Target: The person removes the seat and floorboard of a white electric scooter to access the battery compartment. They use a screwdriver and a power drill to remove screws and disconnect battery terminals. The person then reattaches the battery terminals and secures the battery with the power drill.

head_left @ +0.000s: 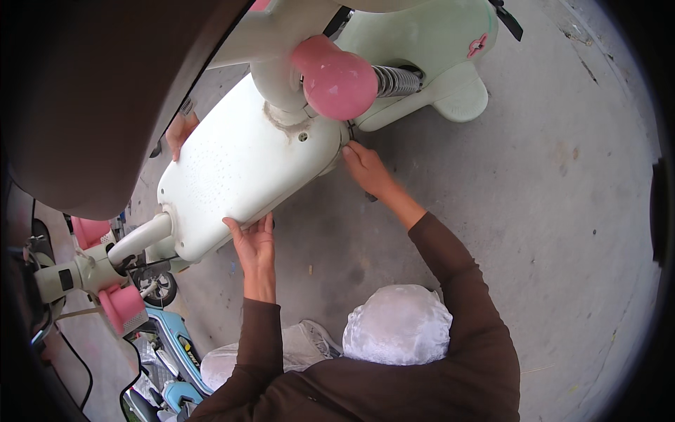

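Left hand (257, 252) grips the near long edge of a white footboard panel (225, 165), thumb over the top face and fingers tucked beneath the rim, while the right hand (367, 171) has its fingertips drawn together at the panel's right-hand end; whether they pinch the panel, a part under it or nothing, I cannot tell. The panel, pale and dimpled in its middle, sits on a pale scooter (281, 84), between a slanting tube (144, 236) at its left end and an upright column at its right. Another person's hand (181, 133) touches its far edge. As far as can be judged, the panel is already about in position, though whether it is being fitted or freed does not show. An open-looking round hole (303, 137) near the column suggests that fastening there is not done or has been undone; the holes at the left end are too small to read. Beyond the right end are a pink rounded cover (337, 79), a coil spring (398, 81) and a mint body shell (439, 35). Farther out, light-blue bodywork (172, 330) stands at lower left, and grey concrete floor (562, 183) spreads to the right.
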`<state>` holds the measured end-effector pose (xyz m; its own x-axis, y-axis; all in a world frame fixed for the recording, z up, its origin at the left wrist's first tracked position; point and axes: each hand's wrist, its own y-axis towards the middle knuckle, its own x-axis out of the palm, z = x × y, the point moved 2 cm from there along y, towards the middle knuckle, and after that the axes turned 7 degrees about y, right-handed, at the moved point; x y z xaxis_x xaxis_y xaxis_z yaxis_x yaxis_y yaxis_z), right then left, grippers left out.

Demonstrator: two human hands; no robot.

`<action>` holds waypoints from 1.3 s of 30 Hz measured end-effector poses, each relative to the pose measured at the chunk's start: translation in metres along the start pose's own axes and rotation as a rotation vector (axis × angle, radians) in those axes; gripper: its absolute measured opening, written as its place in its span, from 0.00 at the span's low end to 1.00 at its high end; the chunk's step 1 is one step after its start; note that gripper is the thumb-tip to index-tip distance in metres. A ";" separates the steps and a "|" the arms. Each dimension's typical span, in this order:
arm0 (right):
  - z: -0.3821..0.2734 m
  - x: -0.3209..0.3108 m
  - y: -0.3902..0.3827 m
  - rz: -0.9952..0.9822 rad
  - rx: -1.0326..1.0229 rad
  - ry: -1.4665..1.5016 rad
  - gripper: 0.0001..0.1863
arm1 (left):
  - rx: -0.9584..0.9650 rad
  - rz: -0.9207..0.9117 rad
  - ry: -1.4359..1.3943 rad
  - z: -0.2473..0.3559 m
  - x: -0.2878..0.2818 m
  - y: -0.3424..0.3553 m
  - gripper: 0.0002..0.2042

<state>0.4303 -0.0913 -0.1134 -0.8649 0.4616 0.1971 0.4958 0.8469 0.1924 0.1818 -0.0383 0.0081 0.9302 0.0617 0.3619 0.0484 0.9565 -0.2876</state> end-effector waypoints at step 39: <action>-0.081 0.027 0.017 0.168 0.728 0.069 0.30 | -0.121 -0.919 1.266 0.077 -0.068 0.006 0.31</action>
<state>0.4221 -0.0857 -0.0272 -0.7636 0.6025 0.2322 0.4227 0.7383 -0.5255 0.0909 -0.0146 0.0498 0.2524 -0.8365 -0.4863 0.7183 0.4987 -0.4851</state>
